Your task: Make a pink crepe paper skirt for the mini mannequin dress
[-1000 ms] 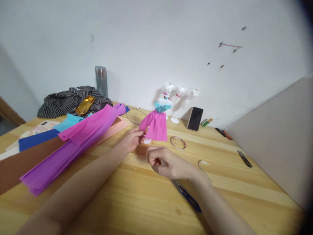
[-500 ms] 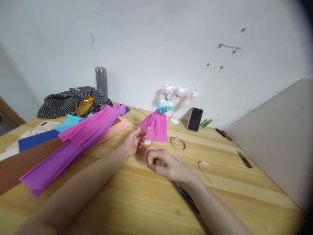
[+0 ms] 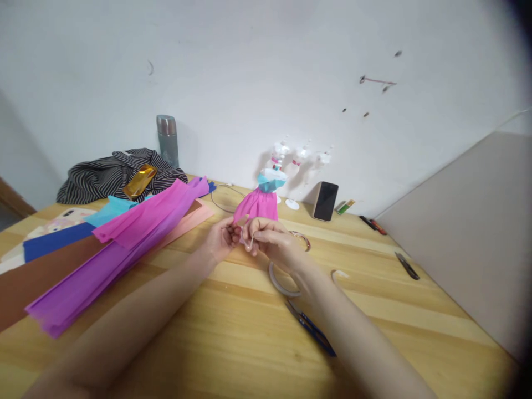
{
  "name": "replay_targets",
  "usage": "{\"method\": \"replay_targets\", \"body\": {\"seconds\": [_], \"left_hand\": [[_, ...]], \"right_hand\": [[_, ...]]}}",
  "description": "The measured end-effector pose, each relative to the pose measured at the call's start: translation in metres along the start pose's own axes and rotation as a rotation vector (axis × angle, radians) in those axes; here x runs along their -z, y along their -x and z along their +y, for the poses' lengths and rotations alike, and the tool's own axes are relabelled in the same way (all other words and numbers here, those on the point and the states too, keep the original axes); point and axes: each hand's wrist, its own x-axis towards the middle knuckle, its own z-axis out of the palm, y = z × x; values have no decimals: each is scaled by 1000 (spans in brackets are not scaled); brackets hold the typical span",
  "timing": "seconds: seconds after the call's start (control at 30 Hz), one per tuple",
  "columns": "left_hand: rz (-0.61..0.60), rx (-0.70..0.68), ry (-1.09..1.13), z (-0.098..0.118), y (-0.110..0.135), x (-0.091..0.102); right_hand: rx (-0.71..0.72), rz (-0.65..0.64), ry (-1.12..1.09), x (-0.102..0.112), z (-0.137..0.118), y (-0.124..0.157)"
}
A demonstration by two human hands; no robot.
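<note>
A small white figure (image 3: 272,173) wears a light blue band and a pink crepe-paper skirt (image 3: 261,205) that hangs below it. My left hand (image 3: 222,239) is closed, with thumb and fingertips at the skirt's lower left edge. Right beside it, in front of the skirt, my right hand (image 3: 268,238) pinches a thin, pale, looped strip (image 3: 248,244). What this strip is made of is too small to tell. The lower part of the skirt is hidden behind my right hand.
Crepe-paper sheets (image 3: 112,260) lie at left beside a striped cloth (image 3: 112,172) and a flask (image 3: 167,141). Scissors (image 3: 311,328) and a tape roll (image 3: 277,285) lie near my right forearm. A phone (image 3: 325,201) leans on the wall; snips (image 3: 407,266) lie at right.
My right hand has moved up and left to my left hand, and the pale strip now shows in its fingers. My left hand stays at the skirt's edge. The view has shifted slightly.
</note>
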Motion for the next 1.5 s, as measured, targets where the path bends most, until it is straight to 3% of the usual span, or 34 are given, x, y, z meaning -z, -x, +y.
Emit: {"method": "replay_targets", "body": {"seconds": [0.13,0.3,0.7,0.93,1.13,1.37,1.5], "left_hand": [[-4,10,-10,3,-1,1],[-50,0,-1,3,0,2],[-60,-17,-7,2,3,3],[-41,-7,-51,1,2,7],[-53,3,-114,-1,6,8],[128,-44,-239,-16,18,-3],[155,-82,-277,-24,33,-15]], "right_hand": [[-134,133,76,5,7,-5],[-182,260,271,9,12,-11],[-212,352,358,18,18,-17],[-222,235,123,14,8,5],[-169,210,-91,11,2,22],[-148,219,-244,13,1,33],[-153,200,-267,16,0,38]]}}
